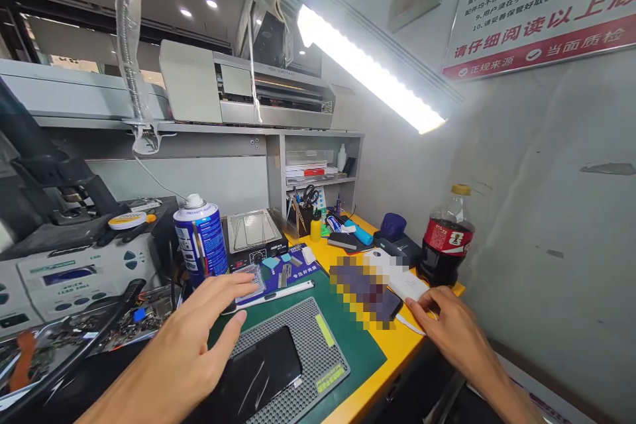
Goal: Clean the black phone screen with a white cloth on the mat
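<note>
My left hand [196, 334] is open, fingers stretched out above the left part of a grey textured pad [318, 344]. On this pad lies a dark phone screen or phone [265, 371], its glossy side up. My right hand [450, 324] is closed at the near end of a white phone-shaped device [395, 275]; the fingertips are partly hidden. A white cable [410, 325] runs beneath the right hand beside a dark phone [365, 288] that is blurred out. A white pen-like tool [283, 293] lies beyond the pad.
A green mat [365, 351] covers part of the yellow desk [360, 401]. At the right stands a cola bottle [447, 242], and a blue spray can [201, 238] stands at the left. Circuit boards [114, 328] lie at far left. A bright lamp [368, 66] hangs overhead.
</note>
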`<state>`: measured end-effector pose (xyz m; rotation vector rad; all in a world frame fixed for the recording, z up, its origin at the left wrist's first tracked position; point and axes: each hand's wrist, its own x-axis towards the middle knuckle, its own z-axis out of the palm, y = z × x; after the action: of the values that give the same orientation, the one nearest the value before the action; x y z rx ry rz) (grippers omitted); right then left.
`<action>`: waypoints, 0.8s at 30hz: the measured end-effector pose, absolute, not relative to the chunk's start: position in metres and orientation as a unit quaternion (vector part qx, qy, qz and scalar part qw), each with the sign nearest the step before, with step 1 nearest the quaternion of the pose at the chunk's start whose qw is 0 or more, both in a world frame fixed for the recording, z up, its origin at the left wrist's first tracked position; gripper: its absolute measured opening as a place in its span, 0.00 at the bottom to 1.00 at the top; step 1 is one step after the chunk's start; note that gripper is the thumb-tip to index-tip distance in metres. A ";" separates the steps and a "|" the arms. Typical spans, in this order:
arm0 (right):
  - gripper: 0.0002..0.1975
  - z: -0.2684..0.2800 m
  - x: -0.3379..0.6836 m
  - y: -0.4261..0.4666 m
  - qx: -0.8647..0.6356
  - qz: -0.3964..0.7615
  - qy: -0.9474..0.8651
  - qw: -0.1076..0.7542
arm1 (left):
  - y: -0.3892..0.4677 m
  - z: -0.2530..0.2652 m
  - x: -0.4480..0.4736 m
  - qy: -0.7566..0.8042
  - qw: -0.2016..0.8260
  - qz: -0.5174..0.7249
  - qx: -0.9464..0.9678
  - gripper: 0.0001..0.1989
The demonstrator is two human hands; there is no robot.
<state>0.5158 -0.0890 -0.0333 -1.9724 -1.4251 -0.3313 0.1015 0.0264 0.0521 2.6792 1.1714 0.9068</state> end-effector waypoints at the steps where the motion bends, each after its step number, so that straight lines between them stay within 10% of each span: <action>1: 0.19 -0.033 0.515 -0.087 -0.759 -0.127 -0.542 0.338 | 0.026 0.047 0.098 0.380 0.030 0.308 0.872 0.18; 24: 0.20 0.004 0.462 -0.098 -0.732 -0.107 -0.554 0.383 | 0.013 0.042 0.058 0.416 0.094 0.341 0.838 0.15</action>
<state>0.4615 -0.0979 0.0041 -1.8664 -1.4126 -0.2718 0.0582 0.0129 0.0422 2.4854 1.2330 1.0114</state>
